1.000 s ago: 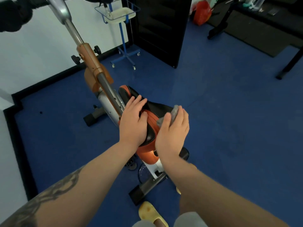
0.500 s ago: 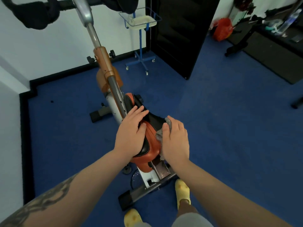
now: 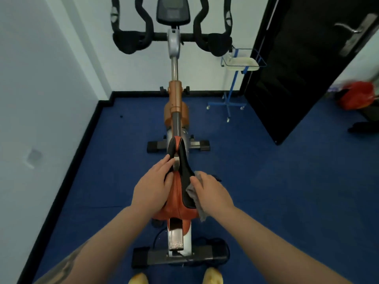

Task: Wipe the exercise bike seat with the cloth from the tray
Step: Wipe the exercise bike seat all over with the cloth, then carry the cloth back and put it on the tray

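Note:
The orange and black bike seat sits in the middle of the view, its nose pointing away from me. My left hand lies flat on the seat's left side, thumb hooked over the top, holding it. My right hand presses a grey cloth against the seat's right flank; the cloth hangs out below the palm. A white tray rests on a blue wheeled stand at the back right, beside the wall.
The bike's handlebars and console rise ahead against the white wall. A black door stands open on the right. A red bag lies on the blue floor at far right. My yellow shoes flank the rear stabiliser bar.
The view has swung left and up, so the bike now stands straight ahead. My right hand has slid the cloth down the seat's right side. The left hand stays on the seat.

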Demonstrator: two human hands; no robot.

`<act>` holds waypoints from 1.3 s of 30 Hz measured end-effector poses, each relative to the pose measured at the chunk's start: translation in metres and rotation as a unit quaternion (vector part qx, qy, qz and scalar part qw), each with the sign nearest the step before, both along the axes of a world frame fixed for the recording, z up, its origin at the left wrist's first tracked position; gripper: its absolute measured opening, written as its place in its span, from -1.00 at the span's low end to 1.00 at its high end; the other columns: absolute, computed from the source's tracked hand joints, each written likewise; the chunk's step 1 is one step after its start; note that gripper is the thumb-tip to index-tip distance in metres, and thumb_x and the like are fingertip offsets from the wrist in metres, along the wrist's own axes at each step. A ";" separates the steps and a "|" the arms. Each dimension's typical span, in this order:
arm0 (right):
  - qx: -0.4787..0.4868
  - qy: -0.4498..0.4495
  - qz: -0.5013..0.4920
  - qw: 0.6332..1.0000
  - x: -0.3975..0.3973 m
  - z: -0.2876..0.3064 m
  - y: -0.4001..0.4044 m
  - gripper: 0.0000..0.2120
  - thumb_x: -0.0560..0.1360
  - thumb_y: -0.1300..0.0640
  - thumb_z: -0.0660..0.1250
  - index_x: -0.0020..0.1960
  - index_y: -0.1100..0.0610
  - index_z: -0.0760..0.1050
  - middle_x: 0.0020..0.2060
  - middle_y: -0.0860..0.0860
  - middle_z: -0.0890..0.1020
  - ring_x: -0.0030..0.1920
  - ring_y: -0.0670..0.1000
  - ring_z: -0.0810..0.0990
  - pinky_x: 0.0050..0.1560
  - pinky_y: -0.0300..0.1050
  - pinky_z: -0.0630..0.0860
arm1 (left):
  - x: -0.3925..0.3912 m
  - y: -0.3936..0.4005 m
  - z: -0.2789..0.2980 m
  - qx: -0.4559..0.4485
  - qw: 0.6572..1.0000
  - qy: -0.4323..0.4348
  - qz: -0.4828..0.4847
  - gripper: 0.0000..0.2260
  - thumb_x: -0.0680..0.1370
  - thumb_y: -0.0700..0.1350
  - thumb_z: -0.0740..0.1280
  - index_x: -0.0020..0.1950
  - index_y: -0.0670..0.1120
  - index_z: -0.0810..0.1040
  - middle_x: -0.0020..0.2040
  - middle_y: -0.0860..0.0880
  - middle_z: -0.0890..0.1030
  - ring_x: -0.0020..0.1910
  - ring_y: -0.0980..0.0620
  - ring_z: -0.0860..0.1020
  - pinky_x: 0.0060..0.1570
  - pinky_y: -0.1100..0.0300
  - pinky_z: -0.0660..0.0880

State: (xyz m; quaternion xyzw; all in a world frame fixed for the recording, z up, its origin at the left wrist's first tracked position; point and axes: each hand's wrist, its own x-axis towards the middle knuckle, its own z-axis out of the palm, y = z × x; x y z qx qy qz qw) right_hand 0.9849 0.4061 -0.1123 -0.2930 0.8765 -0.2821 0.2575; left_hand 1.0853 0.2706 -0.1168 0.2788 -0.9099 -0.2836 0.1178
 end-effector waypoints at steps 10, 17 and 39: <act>0.038 0.088 0.102 0.990 -0.014 0.038 0.030 -0.77 0.55 -0.08 0.21 0.14 0.01 0.37 -0.10 -0.08 0.51 -0.17 -0.06 0.46 -0.29 -0.13 0.35 | 0.002 0.036 0.012 -0.009 0.990 -0.137 0.018 -0.51 0.59 0.14 -0.01 0.51 0.09 0.06 0.56 0.06 -0.04 0.52 0.06 -0.11 0.45 -0.02 -0.11; 0.076 0.167 0.078 0.980 -0.028 0.063 0.068 -0.80 0.53 -0.08 0.24 0.12 -0.07 0.40 0.02 -0.11 0.52 0.04 -0.01 0.48 -0.16 -0.04 0.45 | -0.008 0.065 0.046 -0.059 0.986 -0.127 -0.091 -0.59 0.59 0.09 0.06 0.44 0.10 0.26 0.50 0.10 0.21 0.46 0.10 0.16 0.44 0.13 0.03; 0.110 0.224 0.035 0.968 -0.294 0.122 0.264 -0.81 0.50 -0.04 0.29 0.10 -0.12 0.43 0.00 -0.17 0.52 0.01 -0.08 0.47 -0.14 -0.09 0.47 | -0.259 0.224 0.104 -0.074 0.992 -0.091 -0.046 -0.59 0.58 0.11 0.10 0.40 0.05 0.36 0.43 0.10 0.35 0.38 0.05 0.31 0.36 0.05 0.24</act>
